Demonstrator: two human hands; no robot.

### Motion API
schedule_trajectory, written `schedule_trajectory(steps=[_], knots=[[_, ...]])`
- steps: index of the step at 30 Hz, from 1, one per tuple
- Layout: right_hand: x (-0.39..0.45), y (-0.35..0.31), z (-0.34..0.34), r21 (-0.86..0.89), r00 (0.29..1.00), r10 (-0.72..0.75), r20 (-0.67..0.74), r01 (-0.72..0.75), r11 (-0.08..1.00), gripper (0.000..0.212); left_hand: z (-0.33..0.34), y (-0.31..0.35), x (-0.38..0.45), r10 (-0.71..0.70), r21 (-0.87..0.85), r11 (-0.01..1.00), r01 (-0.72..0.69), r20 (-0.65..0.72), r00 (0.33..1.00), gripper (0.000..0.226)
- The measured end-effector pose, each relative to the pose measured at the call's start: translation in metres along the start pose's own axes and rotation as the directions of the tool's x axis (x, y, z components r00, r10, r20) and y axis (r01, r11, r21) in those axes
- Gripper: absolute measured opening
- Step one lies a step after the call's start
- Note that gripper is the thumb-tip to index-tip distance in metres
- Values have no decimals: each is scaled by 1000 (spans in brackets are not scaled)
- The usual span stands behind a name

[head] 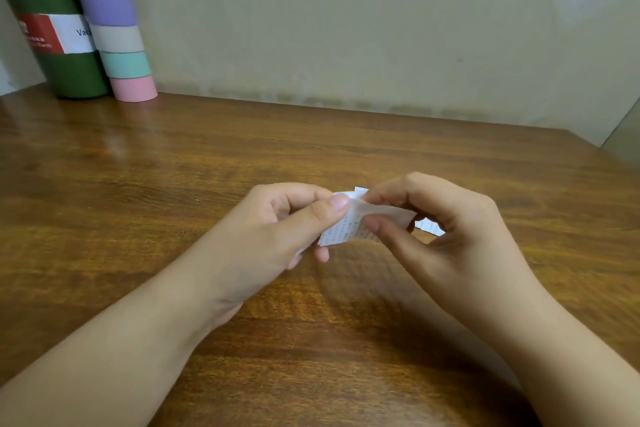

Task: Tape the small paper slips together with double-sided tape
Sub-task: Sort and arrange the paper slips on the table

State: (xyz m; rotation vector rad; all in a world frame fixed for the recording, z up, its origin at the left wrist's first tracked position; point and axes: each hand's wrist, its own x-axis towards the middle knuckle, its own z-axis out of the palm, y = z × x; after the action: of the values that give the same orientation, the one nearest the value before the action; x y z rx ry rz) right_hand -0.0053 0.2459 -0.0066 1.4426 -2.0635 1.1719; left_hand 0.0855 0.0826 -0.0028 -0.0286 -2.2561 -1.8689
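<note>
Fingers (341, 202) of both hands pinch the printed paper slips (349, 227) above the table (173, 166); I advise aligning edges, then pressing firmly.

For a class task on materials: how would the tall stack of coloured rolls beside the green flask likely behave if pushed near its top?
The stack of coloured rolls is tall and narrow, so it would probably tip rather than slide. Its bands look like separate rolls, so it may break apart. It stands beside the green flask, which might prop it on that side.
</note>
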Motion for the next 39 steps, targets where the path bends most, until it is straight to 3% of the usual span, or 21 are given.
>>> schedule_trajectory(steps=[4, 13, 17, 20, 25, 29, 33, 36, 39], knots=[[-1, 1, -1, 8, 999, -39, 15, 39, 999, 9, -1, -1, 1, -38, -54, 998, 38, -4, 999, 26], [0, -3, -3, 58, 995, -29, 96, 24, 998, 7, 0, -4, 2, -52, -41, 998, 47, -148, 988, 16], [-2, -8, -9, 272, 980, 121, 160, -161, 949, 10, 0, -2, 4, -74, -116, 992, 48, -238, 968, 25], [-1, -10, -9, 347, 965, 228, 125, -258, 902, 13, 1, -3, 4, -61, -89, 995, 37, -285, 957, 24], [2, -11, -7, 288, 927, 365, 84, -373, 882, 14, 7, 0, 1, 21, 27, 1000, -16, -192, 981, 23], [4, -12, -6, 365, 867, 480, 132, -493, 790, 11, 9, 0, 0, 29, -10, 999, -31, -110, 993, 22], [4, -14, -5, 371, 849, 511, 136, -522, 768, 13, 11, 1, -1, -5, -22, 1000, 4, -57, 998, 27], [5, -15, -7, 380, 841, 528, 119, -530, 758, 14, 10, 0, 0, -22, 39, 999, 24, -72, 997, 40], [5, -15, -8, 353, 836, 540, 98, -536, 766, 14, 7, -3, 1, 27, 62, 998, -19, -138, 990, 25]])
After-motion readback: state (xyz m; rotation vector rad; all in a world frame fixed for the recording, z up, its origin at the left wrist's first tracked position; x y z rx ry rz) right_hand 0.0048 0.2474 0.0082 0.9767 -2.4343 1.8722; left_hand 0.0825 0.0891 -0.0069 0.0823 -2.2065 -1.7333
